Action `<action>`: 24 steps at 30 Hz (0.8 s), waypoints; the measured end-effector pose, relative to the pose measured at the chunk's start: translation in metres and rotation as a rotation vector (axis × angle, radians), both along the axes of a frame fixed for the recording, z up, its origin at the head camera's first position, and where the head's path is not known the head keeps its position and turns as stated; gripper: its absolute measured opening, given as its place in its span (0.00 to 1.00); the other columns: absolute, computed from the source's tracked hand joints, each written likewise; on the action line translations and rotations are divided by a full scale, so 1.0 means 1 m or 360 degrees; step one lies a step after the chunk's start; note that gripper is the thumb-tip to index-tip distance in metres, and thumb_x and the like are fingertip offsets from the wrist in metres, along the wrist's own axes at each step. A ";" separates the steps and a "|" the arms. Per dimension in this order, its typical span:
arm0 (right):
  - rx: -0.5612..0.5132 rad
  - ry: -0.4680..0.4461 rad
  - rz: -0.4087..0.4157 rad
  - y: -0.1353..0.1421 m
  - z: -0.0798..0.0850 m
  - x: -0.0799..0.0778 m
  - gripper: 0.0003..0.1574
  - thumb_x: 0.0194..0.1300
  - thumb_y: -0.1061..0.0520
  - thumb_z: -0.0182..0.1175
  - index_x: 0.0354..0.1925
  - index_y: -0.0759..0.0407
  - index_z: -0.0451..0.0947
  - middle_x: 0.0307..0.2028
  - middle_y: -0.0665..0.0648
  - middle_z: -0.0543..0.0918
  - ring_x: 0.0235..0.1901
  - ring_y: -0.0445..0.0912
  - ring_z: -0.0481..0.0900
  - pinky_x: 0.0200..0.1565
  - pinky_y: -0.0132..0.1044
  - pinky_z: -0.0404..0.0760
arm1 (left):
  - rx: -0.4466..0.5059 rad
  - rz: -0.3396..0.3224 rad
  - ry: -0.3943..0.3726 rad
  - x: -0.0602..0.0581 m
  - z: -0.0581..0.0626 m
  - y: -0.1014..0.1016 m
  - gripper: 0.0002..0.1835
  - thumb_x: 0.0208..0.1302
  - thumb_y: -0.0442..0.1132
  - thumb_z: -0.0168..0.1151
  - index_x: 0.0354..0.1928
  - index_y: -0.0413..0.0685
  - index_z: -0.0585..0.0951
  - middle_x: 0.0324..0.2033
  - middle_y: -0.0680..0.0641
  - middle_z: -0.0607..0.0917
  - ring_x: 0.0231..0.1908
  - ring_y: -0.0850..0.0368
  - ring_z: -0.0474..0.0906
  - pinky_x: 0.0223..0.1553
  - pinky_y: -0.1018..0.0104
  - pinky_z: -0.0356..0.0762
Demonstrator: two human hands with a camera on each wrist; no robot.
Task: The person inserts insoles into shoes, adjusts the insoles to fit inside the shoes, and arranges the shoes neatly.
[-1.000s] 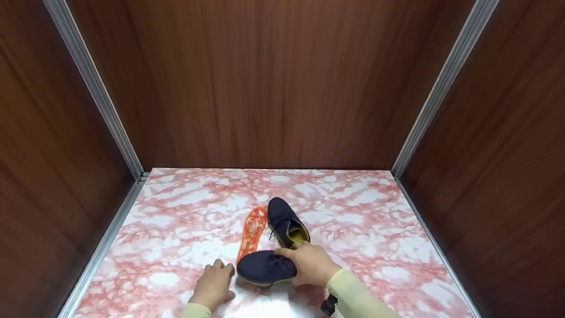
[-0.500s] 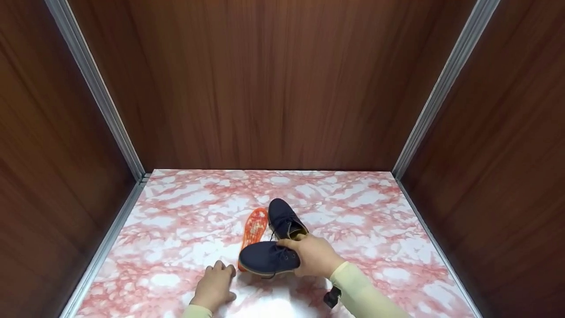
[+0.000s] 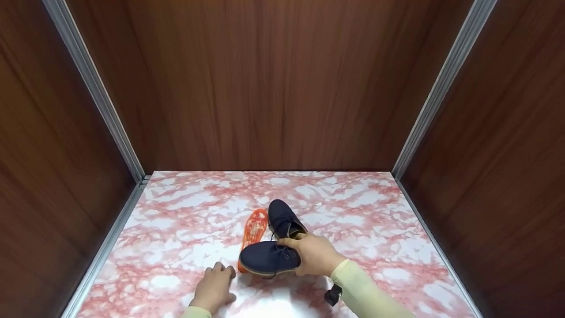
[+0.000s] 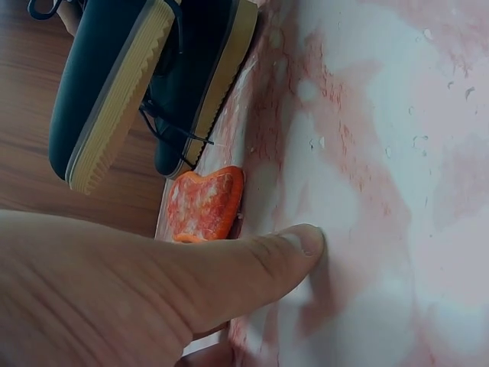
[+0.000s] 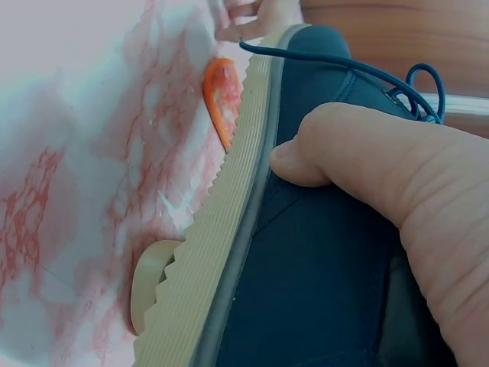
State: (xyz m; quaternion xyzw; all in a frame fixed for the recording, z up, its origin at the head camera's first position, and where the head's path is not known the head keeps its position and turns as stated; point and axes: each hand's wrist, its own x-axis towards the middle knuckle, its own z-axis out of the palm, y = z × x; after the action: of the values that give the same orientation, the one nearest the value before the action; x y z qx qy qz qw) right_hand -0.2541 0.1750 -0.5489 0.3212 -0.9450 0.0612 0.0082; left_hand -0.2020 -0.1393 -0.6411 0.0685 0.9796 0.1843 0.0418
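Note:
My right hand [image 3: 315,256] grips a navy lace-up shoe [image 3: 267,258], its thumb pressed on the side in the right wrist view. The shoe's toe points left, and its ridged tan sole [image 4: 114,107] is raised off the tabletop in the left wrist view. Behind it a second navy shoe [image 3: 281,215] stands upright, toe away from me, its heel end covered by my right hand. An orange-rimmed, see-through insole [image 3: 254,229] lies left of that shoe, its near end partly hidden by the held one. My left hand [image 3: 212,287] rests loosely on the tabletop near the insole, holding nothing.
The white and red marbled tabletop [image 3: 176,247] is bounded by brown wood-grain panels [image 3: 265,88] at the back and both sides. Metal rails [image 3: 101,97] run along the corners and side edges. A small black device [image 3: 332,295] sits at my right wrist.
The held shoe has risen slightly and shifted a little away from me, mostly in the first half second, showing less of the insole. My left hand has hardly moved.

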 end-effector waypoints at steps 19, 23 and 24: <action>0.0010 0.0108 0.0073 0.002 0.020 -0.006 0.53 0.48 0.33 0.86 0.71 0.30 0.79 0.52 0.58 0.91 0.45 0.53 0.91 0.43 0.53 0.91 | 0.0010 -0.0007 0.0036 0.001 0.000 -0.001 0.29 0.39 0.39 0.91 0.45 0.50 0.84 0.43 0.44 0.78 0.43 0.42 0.77 0.40 0.41 0.86; 0.0017 0.0125 0.0095 0.003 0.021 -0.007 0.53 0.47 0.34 0.86 0.71 0.31 0.79 0.50 0.58 0.92 0.44 0.53 0.92 0.45 0.53 0.91 | 0.0004 -0.0010 0.0053 0.002 0.001 0.000 0.29 0.37 0.39 0.91 0.44 0.50 0.83 0.42 0.44 0.78 0.42 0.43 0.76 0.41 0.41 0.86; 0.0017 0.0117 0.0098 0.003 0.022 -0.008 0.53 0.48 0.34 0.86 0.72 0.31 0.79 0.51 0.58 0.92 0.45 0.53 0.92 0.45 0.53 0.91 | 0.0002 -0.0008 0.0058 0.003 0.002 0.000 0.29 0.37 0.39 0.91 0.43 0.50 0.84 0.42 0.44 0.78 0.42 0.42 0.77 0.41 0.41 0.86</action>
State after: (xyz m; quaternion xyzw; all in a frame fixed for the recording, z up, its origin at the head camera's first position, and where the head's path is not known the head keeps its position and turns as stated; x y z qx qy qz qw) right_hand -0.2619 0.1777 -0.5272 0.3521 -0.9341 0.0444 0.0394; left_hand -0.1993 -0.1396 -0.6396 0.0744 0.9799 0.1835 0.0245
